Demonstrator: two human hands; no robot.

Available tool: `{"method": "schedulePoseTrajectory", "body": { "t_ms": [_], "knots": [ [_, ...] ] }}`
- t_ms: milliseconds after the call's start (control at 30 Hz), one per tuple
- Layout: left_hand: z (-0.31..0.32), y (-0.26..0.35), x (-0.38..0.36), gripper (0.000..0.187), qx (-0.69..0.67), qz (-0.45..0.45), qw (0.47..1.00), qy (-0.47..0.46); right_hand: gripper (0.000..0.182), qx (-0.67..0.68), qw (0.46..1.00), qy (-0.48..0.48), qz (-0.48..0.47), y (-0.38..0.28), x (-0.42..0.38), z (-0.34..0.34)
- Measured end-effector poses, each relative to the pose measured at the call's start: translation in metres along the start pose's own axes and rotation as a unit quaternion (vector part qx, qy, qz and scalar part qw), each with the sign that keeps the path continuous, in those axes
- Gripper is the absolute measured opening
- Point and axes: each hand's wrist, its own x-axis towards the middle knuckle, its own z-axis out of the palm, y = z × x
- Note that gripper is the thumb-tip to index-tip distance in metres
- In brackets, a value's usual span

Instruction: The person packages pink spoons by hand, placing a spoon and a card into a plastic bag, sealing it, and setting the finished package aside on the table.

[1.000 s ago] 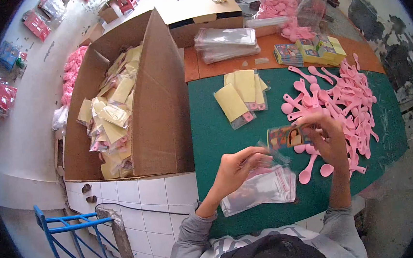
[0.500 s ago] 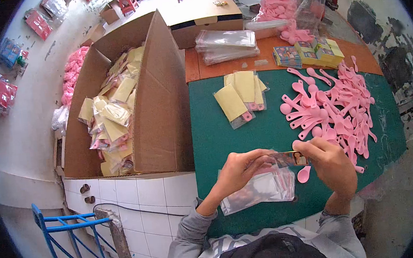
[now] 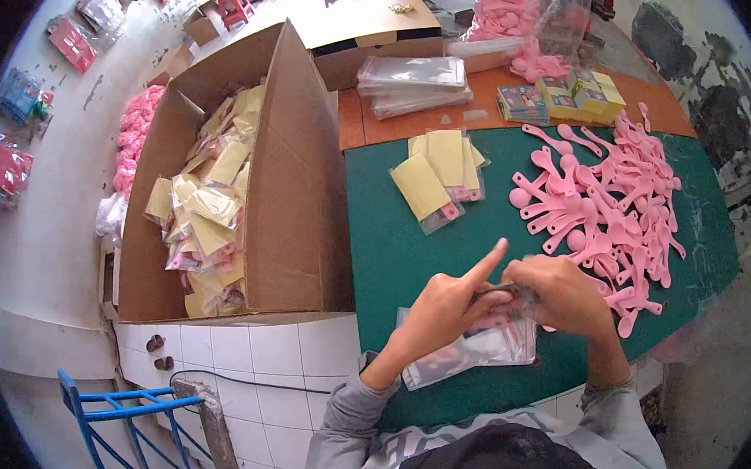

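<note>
My left hand [image 3: 452, 313] pinches a small clear plastic bag [image 3: 528, 297] between thumb and bent fingers, its index finger stretched out. Close against it, my right hand [image 3: 561, 295] has its fingers closed on the other side of the same bag. The fingers hide most of the bag and what is inside it. Below both hands lies a stack of clear plastic bags [image 3: 456, 362]. To the right, pink spoons [image 3: 625, 206] form a loose pile, some near my right wrist. Beyond my left hand are several filled bags with yellow cards [image 3: 420, 185].
On the left stands a big cardboard box [image 3: 292, 188] with many filled bags inside. Along the back of the green table [image 3: 386, 260] are stacked plastic sleeves [image 3: 411, 73], card stacks [image 3: 581, 95] and a bag of pink spoons [image 3: 503, 8]. A blue metal frame [image 3: 129, 404] stands lower left.
My right hand has moved left to meet my left hand, and the picture card seen between them is now hidden. My left index finger has stretched out.
</note>
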Motion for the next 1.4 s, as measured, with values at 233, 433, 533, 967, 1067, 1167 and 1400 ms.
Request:
{"method": "schedulePoseTrajectory", "body": {
  "t_ms": [233, 433, 533, 967, 1067, 1167, 1400],
  "knots": [
    [-0.01, -0.034, -0.005, 0.059, 0.038, -0.072, 0.991, -0.108, 0.011, 0.221, 0.973, 0.042, 0.053, 0.049, 0.002, 0.028],
    [-0.017, -0.064, -0.022, 0.066, -0.252, -0.096, 0.962, 0.034, 0.018, 0.43, 0.888, 0.009, 0.16, 0.062, 0.007, 0.028],
    [-0.015, -0.065, -0.023, 0.06, -0.281, -0.116, 0.952, 0.041, 0.015, 0.444, 0.879, 0.054, 0.164, 0.05, 0.01, 0.027],
    [-0.005, -0.065, -0.021, 0.043, -0.387, -0.113, 0.912, 0.078, 0.036, 0.552, 0.82, -0.033, 0.149, 0.056, -0.001, 0.018],
    [0.006, -0.063, -0.019, 0.054, -0.329, -0.093, 0.925, 0.164, 0.041, 0.416, 0.897, 0.01, 0.15, 0.052, -0.001, 0.017],
    [0.007, -0.06, -0.03, 0.063, -0.133, -0.107, 0.961, 0.216, 0.041, 0.16, 0.976, 0.129, 0.073, 0.044, -0.006, 0.025],
    [0.021, -0.045, -0.073, 0.058, -0.41, -0.222, 0.884, 0.018, 0.034, 0.031, 0.995, 0.092, -0.019, 0.001, -0.018, 0.073]
  ]
}}
